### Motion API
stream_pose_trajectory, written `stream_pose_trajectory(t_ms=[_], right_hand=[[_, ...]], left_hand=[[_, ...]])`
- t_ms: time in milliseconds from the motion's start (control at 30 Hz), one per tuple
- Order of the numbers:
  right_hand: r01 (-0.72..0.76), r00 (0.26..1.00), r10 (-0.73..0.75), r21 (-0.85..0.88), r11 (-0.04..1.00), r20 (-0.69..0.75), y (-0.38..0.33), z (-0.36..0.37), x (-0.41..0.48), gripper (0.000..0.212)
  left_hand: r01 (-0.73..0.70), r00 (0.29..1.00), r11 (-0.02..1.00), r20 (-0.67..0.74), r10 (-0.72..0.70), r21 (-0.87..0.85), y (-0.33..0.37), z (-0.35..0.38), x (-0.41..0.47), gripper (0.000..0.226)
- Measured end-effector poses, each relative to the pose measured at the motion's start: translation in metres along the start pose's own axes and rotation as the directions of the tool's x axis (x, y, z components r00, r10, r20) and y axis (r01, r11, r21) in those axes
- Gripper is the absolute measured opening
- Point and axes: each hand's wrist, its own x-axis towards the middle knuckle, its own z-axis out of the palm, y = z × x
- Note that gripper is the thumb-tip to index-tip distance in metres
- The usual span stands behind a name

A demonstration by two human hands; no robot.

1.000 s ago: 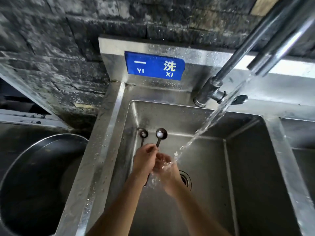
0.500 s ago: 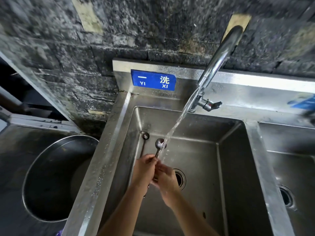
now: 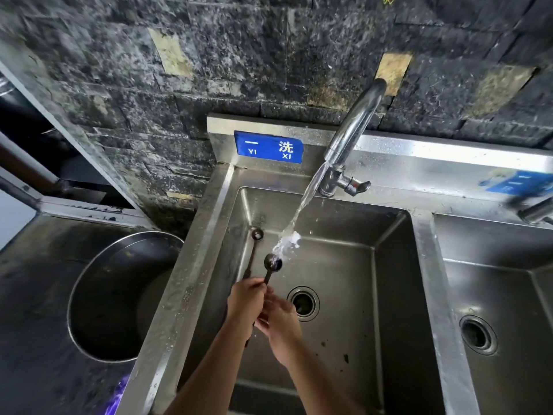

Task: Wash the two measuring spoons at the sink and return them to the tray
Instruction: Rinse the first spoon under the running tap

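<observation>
Fingers (image 3: 255,286) of the left hand (image 3: 246,304) were curled round the handles of both measuring spoons, holding them so the bowls pointed up and away toward the back wall of the sink (image 3: 329,223). The small spoon (image 3: 257,234) stuck out furthest, its bowl up near the back left corner of the basin and off to the side of the stream. The bigger spoon (image 3: 272,261) sat lower and just right of it, with its bowl at the edge of the splash. Water (image 3: 311,187) was running from the tap (image 3: 354,127) in a slanted stream and breaking into white spray just above and right of that bigger bowl.

The right hand (image 3: 282,320) was tucked right up against the left one, fingertips touching it around the handles, but honestly I couldn't tell whether it had hold of anything or was just rubbing there. One dark handle end poked out below the left wrist.

The drain (image 3: 303,304) sat just right of both hands. A blue sign (image 3: 268,147) was stuck on the backsplash behind the sink, a big round metal bowl (image 3: 98,330) sat sunk in the surface on the left, and a second sink (image 3: 493,280) was on the right.
</observation>
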Motion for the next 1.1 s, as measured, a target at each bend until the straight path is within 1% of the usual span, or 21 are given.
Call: stream_pose_trajectory(t_ms=[167, 433, 700, 833, 933, 1100], right_hand=[[-0.025, 1.000, 0.025, 0.052, 0.998, 0.009, -0.003, 0.000, -0.003, 0.026], [-0.017, 0.999, 0.015, 0.062, 0.998, 0.033, -0.004, -0.003, -0.008, 0.025], [-0.006, 1.000, 0.006, 0.019, 1.000, 0.005, -0.007, -0.009, -0.010, 0.022], [-0.001, 1.000, 0.001, 0.012, 1.000, 0.006, -0.005, -0.010, -0.011, 0.023], [-0.003, 1.000, 0.003, 0.013, 1.000, 0.000, -0.004, -0.008, -0.010, 0.026], [0.008, 1.000, -0.008, 0.008, 1.000, 0.008, -0.005, -0.006, -0.012, 0.025]], left_hand=[[0.013, 1.000, 1.000, 0.000, -0.013, -0.020, 0.002, -0.002, -0.003, 0.024], [0.033, 0.999, 0.999, 0.024, -0.032, -0.042, 0.000, -0.001, -0.002, 0.024], [0.059, 0.996, 0.993, 0.078, -0.051, -0.103, -0.004, 0.004, 0.002, 0.025], [0.069, 0.995, 0.990, 0.078, -0.060, -0.119, -0.004, 0.003, -0.001, 0.025], [0.046, 0.997, 0.991, 0.072, -0.038, -0.123, -0.003, 0.003, -0.004, 0.031], [0.055, 0.997, 0.992, 0.068, -0.048, -0.111, 0.000, 0.002, -0.004, 0.029]])
